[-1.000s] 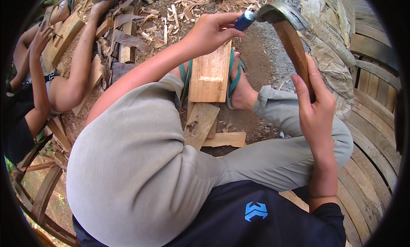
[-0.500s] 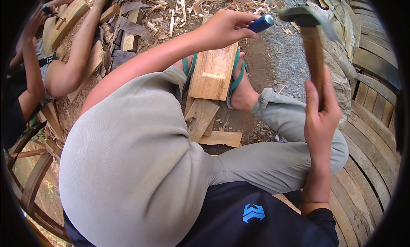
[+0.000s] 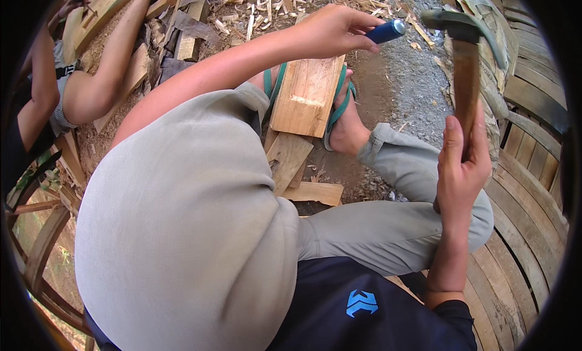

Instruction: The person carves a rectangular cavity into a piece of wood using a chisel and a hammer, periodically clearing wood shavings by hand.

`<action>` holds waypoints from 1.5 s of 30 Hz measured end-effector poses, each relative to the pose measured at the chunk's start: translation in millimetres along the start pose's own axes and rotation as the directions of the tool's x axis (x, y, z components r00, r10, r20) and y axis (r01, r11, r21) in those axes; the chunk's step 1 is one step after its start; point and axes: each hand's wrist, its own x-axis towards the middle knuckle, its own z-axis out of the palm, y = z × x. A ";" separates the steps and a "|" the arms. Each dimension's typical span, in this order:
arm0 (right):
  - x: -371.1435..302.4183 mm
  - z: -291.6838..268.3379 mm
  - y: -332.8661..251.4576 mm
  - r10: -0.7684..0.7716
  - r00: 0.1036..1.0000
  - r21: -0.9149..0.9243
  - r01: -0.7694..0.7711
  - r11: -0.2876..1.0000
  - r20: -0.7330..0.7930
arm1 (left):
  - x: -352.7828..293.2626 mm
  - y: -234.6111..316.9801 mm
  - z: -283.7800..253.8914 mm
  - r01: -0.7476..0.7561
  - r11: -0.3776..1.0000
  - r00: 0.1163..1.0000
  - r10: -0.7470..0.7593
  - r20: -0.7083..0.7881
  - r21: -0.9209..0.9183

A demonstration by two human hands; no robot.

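Note:
My left hand (image 3: 336,32) is closed around the blue handle of a chisel (image 3: 387,31) with a metal cap on its end. The chisel's blade is hidden behind the hand. Under that hand, between my sandalled feet, lies a thick wooden block (image 3: 307,111) with a shallow rectangular cut in its top face. Off to the right, my right hand (image 3: 462,169) grips the wooden handle of a claw hammer (image 3: 465,78). The hammer stands head up, apart from both chisel and block.
Wood offcuts (image 3: 290,160) lie beneath and in front of the block. Shavings (image 3: 267,14) litter the ground farther off. At the far left another person's arm (image 3: 45,78) shows near a beam (image 3: 103,17). Curved wooden slats (image 3: 515,229) run along the right, beside a crumpled sheet (image 3: 485,47).
The hammer has swung rightward, away from the chisel, and its head is less blurred. My left hand with the chisel has shifted slightly to the right. The block stays between my feet.

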 end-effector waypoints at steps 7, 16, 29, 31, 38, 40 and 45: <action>0.5 2.0 -8.7 0.023 0.990 0.091 -0.011 0.996 -0.136 | 6.2 -3.8 8.4 -0.050 0.991 0.998 0.053 -0.021 0.125; 2.5 5.4 -2.3 0.100 0.995 -0.005 -0.100 0.995 -0.007 | 6.1 3.4 3.1 -0.070 0.997 0.998 0.070 -0.002 -0.020; 1.0 1.6 -12.3 0.188 0.981 0.074 -0.185 0.980 -0.035 | 5.5 9.0 -2.6 -0.108 0.994 0.994 0.108 -0.004 -0.003; -0.6 10.2 0.7 0.184 0.983 0.024 -0.184 0.983 -0.003 | 5.3 10.1 -2.6 -0.128 0.991 0.992 0.128 0.008 0.037; 3.1 8.4 4.2 0.195 0.981 0.025 -0.195 0.980 0.009 | 7.0 10.7 -3.1 -0.080 0.994 0.997 0.079 0.023 0.072; 1.3 8.9 -6.7 0.199 0.980 0.089 -0.196 0.976 -0.024 | 8.1 7.7 0.0 -0.081 0.994 0.997 0.080 0.013 0.075; 3.9 6.3 1.5 0.171 0.985 0.058 -0.169 0.984 -0.019 | 8.5 9.0 2.0 -0.078 0.992 0.997 0.079 -0.009 0.103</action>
